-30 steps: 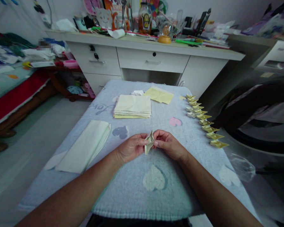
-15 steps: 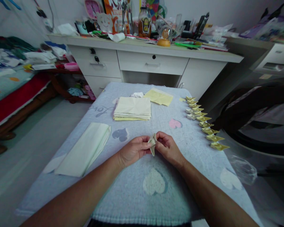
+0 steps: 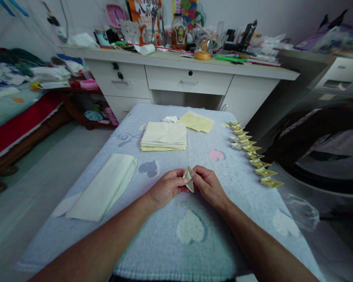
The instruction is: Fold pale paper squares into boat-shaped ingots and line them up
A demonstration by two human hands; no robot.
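Between my two hands is a small folded paper boat, pale cream and pointed at both ends. My left hand pinches it from the left, thumb on its near face. From the right, my right hand grips its upper edge between thumb and fingers. Beyond them lies a stack of cream paper squares with crease lines. A yellow creased sheet is beside the stack. Along the table's right edge runs a row of several folded yellow and white paper boats.
A folded pale cloth or paper bundle lies on the left of the blue cloth-covered table. Behind it stands a cluttered white desk. A washing machine is on the right, a bed on the left.
The paper boat has turned slightly in my fingers, and my right fingers have shifted along its upper edge. Both hands stay in nearly the same place.
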